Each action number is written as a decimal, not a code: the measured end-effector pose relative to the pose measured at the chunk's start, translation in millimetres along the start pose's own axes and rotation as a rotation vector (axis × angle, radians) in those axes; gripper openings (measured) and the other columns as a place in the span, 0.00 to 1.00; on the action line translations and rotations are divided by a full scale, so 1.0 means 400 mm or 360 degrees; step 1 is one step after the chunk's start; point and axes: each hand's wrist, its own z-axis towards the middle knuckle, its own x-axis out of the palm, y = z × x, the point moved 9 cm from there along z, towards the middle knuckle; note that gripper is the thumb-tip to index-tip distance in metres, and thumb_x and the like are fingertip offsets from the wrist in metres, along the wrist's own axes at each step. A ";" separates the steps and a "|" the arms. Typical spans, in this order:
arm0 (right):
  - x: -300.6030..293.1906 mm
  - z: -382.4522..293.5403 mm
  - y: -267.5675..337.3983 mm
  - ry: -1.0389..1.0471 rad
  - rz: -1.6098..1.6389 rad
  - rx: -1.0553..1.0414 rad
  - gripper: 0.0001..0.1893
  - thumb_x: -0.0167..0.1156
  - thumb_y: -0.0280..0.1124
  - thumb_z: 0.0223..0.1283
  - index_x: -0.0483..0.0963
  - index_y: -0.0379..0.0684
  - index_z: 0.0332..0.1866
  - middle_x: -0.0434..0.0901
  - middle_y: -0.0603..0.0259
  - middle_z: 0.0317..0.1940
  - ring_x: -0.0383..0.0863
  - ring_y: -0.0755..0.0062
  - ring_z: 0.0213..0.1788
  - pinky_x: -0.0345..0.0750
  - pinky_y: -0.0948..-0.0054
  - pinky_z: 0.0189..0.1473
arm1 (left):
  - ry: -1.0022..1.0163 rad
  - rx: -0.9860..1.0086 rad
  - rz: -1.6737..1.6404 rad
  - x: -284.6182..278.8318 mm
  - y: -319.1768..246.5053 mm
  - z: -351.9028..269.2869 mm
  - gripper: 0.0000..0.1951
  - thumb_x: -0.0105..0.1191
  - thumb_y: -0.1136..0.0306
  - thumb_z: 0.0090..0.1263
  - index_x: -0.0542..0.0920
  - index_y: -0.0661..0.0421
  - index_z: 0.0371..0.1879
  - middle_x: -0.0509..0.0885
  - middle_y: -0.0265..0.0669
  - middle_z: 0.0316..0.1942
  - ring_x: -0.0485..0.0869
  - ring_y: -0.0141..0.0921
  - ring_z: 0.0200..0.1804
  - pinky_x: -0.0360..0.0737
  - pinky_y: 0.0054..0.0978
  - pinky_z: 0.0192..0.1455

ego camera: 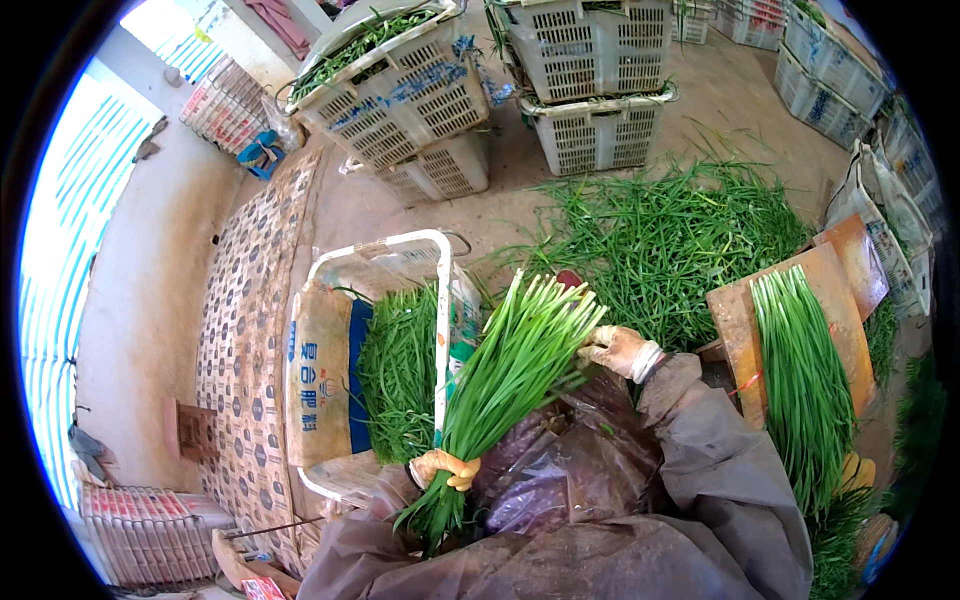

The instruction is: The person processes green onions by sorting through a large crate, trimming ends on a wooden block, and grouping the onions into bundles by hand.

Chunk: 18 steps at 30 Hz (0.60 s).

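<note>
My left hand, in a soiled yellowish glove, is closed around the leafy lower end of a thick bunch of garlic chives. The bunch slants up across my lap, its pale cut ends fanned out at the top. At the right side of those ends is my gloved right hand, fingers bent against the outer stalks; whether it pinches any is hard to see. To my right, another bunch of chives lies on a tilted wooden board, with a red tie at its left edge.
A white plastic crate, lined with a printed sack, holds loose greens at my left. Loose chive leaves cover the floor ahead. Stacked crates stand beyond. At far right a yellow glove or gloved hand is partly hidden.
</note>
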 end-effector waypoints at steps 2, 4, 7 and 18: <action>0.004 0.023 0.019 -0.0053 -0.0640 -0.0323 0.12 0.58 0.27 0.53 0.76 0.44 0.44 0.80 0.60 0.41 0.81 0.64 0.39 0.77 0.67 0.39 | -0.0031 0.0009 0.0016 0.006 -0.009 -0.006 0.07 0.59 0.71 0.58 0.74 0.55 0.30 0.70 0.30 0.16 0.67 0.24 0.19 0.66 0.23 0.27; -0.016 0.030 0.048 -0.0401 -0.0860 -0.0732 0.08 0.56 0.31 0.52 0.77 0.45 0.37 0.80 0.61 0.32 0.80 0.61 0.35 0.75 0.63 0.39 | -0.0048 0.0034 0.0048 0.014 -0.018 -0.009 0.07 0.59 0.71 0.58 0.74 0.55 0.32 0.71 0.31 0.17 0.68 0.24 0.19 0.66 0.23 0.27; -0.087 -0.012 0.114 -0.0671 -0.1300 -0.0804 0.05 0.53 0.29 0.51 0.76 0.46 0.31 0.78 0.59 0.30 0.79 0.61 0.37 0.76 0.62 0.38 | -0.0089 0.0040 0.0115 0.001 -0.014 -0.012 0.08 0.58 0.72 0.58 0.74 0.55 0.33 0.71 0.31 0.18 0.69 0.25 0.19 0.67 0.22 0.26; -0.259 -0.061 0.166 -0.0885 -0.0567 -0.0619 0.36 0.66 0.35 0.49 0.60 0.49 0.66 0.65 0.53 0.63 0.69 0.58 0.61 0.69 0.64 0.59 | -0.0234 0.0050 0.0294 -0.041 -0.032 -0.011 0.11 0.61 0.76 0.56 0.76 0.57 0.36 0.76 0.33 0.25 0.73 0.25 0.22 0.69 0.21 0.22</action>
